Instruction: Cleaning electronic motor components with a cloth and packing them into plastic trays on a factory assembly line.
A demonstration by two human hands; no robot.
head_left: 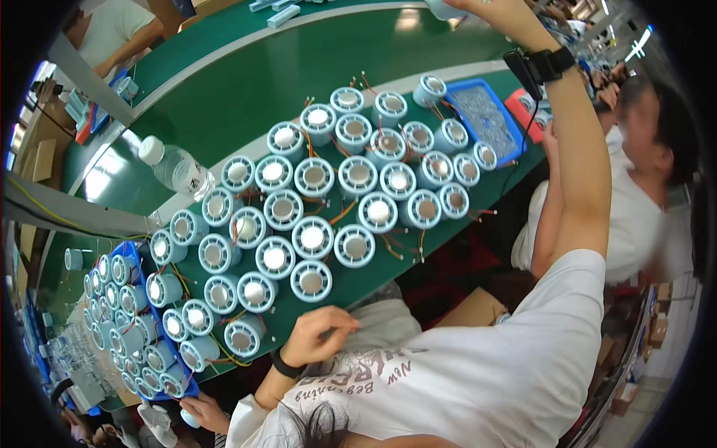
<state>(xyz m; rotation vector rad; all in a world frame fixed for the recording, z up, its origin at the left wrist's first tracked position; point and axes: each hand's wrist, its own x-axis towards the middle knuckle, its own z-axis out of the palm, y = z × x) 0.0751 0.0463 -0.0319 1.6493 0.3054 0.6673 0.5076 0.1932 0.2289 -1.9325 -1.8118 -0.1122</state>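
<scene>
Cylinders [158, 356] in one blue tray [193, 390]

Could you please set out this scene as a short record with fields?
Left hand: loosely curled near the glossy green tabletop, nothing visibly held
Right hand: extended, fingers on a pale-blue rounded part, cut off by the frame
Between: many light-blue round housings with silver discs and coloured wires
Far left: blue plastic tray of similar housings
Upper left: clear plastic bottle with a white cap
Upper right: blue plastic tray with small pieces
</scene>
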